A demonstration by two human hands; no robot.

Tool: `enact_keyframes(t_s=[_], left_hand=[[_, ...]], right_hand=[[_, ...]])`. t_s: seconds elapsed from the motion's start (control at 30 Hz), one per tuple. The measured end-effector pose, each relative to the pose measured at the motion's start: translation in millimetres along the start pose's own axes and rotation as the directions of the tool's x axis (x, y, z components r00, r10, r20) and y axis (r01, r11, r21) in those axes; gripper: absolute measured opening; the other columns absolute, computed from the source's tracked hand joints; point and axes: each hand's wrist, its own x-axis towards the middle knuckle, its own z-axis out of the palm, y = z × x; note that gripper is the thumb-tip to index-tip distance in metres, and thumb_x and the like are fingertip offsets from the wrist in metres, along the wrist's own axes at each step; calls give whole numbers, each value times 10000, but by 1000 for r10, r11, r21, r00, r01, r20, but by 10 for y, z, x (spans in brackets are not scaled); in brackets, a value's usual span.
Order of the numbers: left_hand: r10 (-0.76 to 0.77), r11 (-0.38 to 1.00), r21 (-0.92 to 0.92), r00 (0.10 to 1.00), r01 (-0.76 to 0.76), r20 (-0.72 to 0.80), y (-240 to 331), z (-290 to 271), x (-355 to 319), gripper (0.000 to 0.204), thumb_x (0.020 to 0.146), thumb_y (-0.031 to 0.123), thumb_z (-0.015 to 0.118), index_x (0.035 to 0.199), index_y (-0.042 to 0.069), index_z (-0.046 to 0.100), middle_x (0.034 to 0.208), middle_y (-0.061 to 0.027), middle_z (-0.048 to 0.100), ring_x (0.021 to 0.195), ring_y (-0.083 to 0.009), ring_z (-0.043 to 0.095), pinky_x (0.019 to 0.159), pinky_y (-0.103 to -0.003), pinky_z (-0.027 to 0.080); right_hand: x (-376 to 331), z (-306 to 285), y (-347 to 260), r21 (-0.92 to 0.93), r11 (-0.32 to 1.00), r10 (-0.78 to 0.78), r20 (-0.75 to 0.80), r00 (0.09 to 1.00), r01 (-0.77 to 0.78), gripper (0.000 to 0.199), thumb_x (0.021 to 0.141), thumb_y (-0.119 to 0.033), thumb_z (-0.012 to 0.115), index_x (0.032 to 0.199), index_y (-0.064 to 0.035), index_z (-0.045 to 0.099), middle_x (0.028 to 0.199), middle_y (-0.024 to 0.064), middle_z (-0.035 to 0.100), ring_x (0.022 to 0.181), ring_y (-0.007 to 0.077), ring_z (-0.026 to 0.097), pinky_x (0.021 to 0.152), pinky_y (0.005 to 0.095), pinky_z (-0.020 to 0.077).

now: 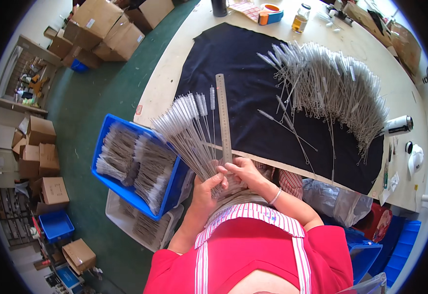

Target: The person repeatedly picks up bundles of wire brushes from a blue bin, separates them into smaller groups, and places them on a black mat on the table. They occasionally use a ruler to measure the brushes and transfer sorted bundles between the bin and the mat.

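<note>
My left hand (208, 188) is closed around the lower stems of a fanned bundle of thin wire brushes (184, 117) with white bristle tips pointing away from me. One brush (212, 100) stands apart from the bundle, alongside a steel ruler (223, 108). The ruler lies on a black cloth (204, 63), its near end overhanging the table edge. My right hand (245, 172) is pinched at that near end, beside my left fingers; what lies between its fingertips is hidden. A few loose brushes (292, 126) lie on the cloth to the right.
A large heap of brushes (331, 88) covers the cloth's right side. At my left, a blue crate (101, 142) of bundled brushes rests on a white crate (113, 210). A tape roll (270, 14), glass jar (300, 18) and can (399, 125) stand on the table (160, 83).
</note>
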Motion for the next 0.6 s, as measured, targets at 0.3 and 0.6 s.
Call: enact_keyframes(t_s=[0.3,0.6], left_hand=[[120,991,24,967,-129,225,-48,173,99,387,939,40,518,1301,134,421,936,-14,518,702,-124,482,564,-271,422],[-55,962,269,930,-49,364,-157,661,381,382,897,40,590,1248,128,468,862,-49,580,607,-126,516,439,-250,411]], right_hand=[[-785,-738,-321,-397,652,-755,-269,598,646,105,883,-105,614,892,-10,569,705,136,575,671,238,629,605,337,484],[-2625,-3272,654,-384,922,-386,-888,-252,-58,293,950,-283,527,820,-23,562,664,160,635,606,270,674,538,389,507]])
